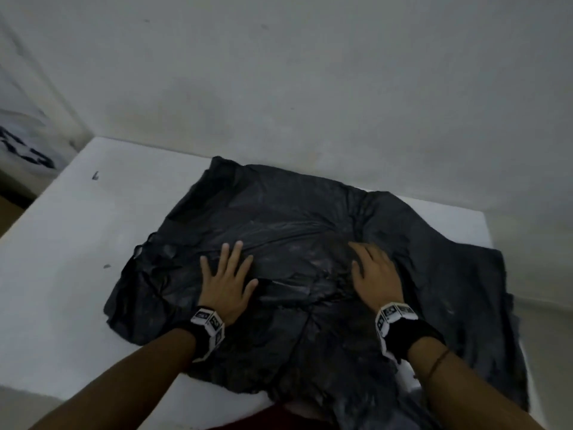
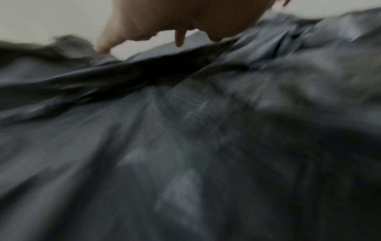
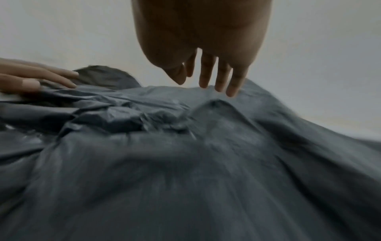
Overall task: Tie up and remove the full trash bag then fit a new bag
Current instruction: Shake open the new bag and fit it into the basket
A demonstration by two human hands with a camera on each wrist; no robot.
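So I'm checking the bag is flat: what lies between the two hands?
Only crumpled black trash bag, with raised wrinkles, between the left hand and right hand; the head view shows it.

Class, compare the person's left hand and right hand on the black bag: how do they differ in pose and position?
The left hand has its fingers spread wide; the right hand keeps them closer together. The left sits nearer the black bag's left edge, the right nearer its middle. Both lie flat, palms down, on the bag.
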